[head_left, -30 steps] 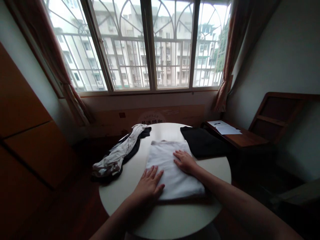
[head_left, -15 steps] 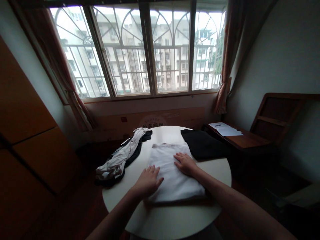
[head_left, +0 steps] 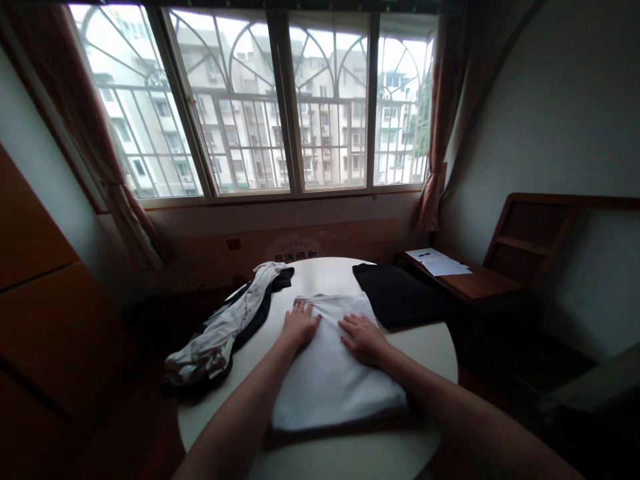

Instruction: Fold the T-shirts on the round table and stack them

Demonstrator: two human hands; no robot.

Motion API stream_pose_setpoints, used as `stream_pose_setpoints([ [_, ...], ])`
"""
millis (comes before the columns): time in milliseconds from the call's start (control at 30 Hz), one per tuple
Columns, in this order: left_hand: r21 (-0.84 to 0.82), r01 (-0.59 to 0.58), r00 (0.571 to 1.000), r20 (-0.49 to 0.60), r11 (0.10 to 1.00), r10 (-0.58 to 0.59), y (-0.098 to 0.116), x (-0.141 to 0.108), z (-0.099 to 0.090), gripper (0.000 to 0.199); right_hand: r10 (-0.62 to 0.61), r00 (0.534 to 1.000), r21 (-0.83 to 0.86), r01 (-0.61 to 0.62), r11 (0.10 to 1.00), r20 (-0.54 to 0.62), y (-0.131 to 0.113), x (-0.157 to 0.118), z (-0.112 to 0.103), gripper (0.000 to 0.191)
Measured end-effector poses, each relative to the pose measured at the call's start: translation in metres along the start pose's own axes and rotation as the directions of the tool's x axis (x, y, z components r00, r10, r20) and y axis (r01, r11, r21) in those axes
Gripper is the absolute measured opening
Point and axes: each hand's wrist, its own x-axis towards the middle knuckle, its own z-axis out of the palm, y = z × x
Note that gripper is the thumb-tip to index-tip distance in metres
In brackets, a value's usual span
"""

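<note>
A folded white garment (head_left: 333,387) lies flat on the round white table (head_left: 425,353), its near edge toward me. My left hand (head_left: 301,325) rests on its far left part, fingers spread and pointing away. Palm down, my right hand (head_left: 364,339) presses on the cloth right of the middle, its fingers apart too. Neither hand grips the fabric. What kind of garment it is, I cannot tell from the folded shape.
Left on the table, a crumpled heap of white and dark clothes (head_left: 235,327) hangs over the edge. A folded black cloth (head_left: 400,293) lies at the back right. Papers (head_left: 439,262) and a pen sit on a wooden bench (head_left: 493,285) beyond the table, below the window.
My left hand has slid away from me, from the garment's left edge to its far left part. The right hand has stayed on the cloth, moving slightly. The view has shifted a little.
</note>
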Motion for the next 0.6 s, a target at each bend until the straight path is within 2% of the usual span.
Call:
stream_pose_setpoints([
  [100, -0.007, 0.013, 1.000, 0.001, 1.000, -0.013, 0.000, 0.001, 0.003, 0.067, -0.181, 0.977, 0.008, 0.181, 0.983, 0.108, -0.009, -0.011, -0.011, 0.054],
  [200, -0.009, 0.015, 1.000, 0.006, 1.000, -0.015, -0.001, 0.003, 0.007, 0.068, -0.397, 0.890, 0.080, 0.389, 0.918, 0.226, -0.015, -0.029, -0.022, 0.058],
  [267, -0.007, 0.021, 1.000, 0.012, 1.000, -0.021, -0.002, 0.004, 0.008, 0.069, -0.476, 0.837, 0.127, 0.459, 0.879, 0.270, -0.016, -0.044, -0.027, 0.063],
  [400, 0.016, 0.017, 1.000, 0.011, 1.000, -0.017, -0.002, 0.005, 0.008, 0.069, -0.539, 0.788, 0.222, 0.492, 0.842, 0.297, -0.016, -0.075, -0.036, 0.065],
  [533, 0.046, -0.017, 1.000, -0.001, 0.999, 0.017, -0.001, 0.004, 0.005, 0.069, -0.544, 0.789, 0.303, 0.464, 0.832, 0.286, -0.022, -0.100, -0.045, 0.071],
  [600, 0.050, -0.022, 1.000, 0.002, 0.999, 0.022, 0.000, 0.003, 0.003, 0.069, -0.530, 0.792, 0.326, 0.437, 0.838, 0.303, -0.023, -0.108, -0.044, 0.067],
])
